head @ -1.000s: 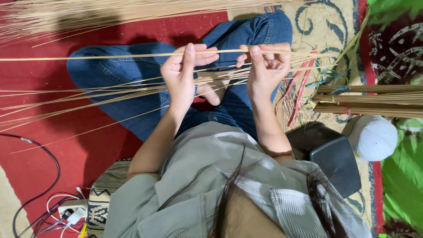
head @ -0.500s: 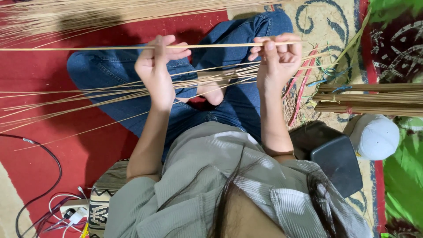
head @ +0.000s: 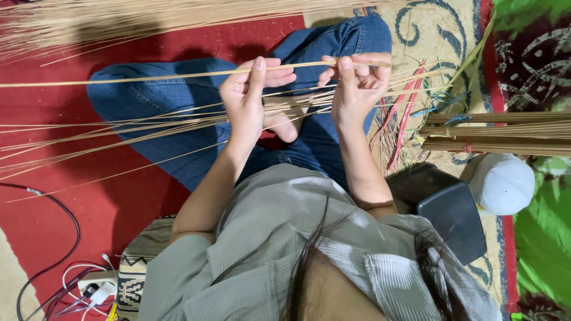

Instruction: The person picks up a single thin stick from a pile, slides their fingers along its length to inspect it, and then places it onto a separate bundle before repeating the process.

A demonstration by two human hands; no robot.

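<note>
My left hand [head: 247, 98] slides back along the thin reed strip [head: 148, 76] toward three o'clock, closing most of the gap to my right hand [head: 357, 86], which dips slightly toward six o'clock from its earlier height.

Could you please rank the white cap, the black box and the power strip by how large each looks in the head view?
1. Black box, largest.
2. White cap, clearly smaller.
3. Power strip, smallest, though cables partly cover it, so its full size is unsure.
</note>
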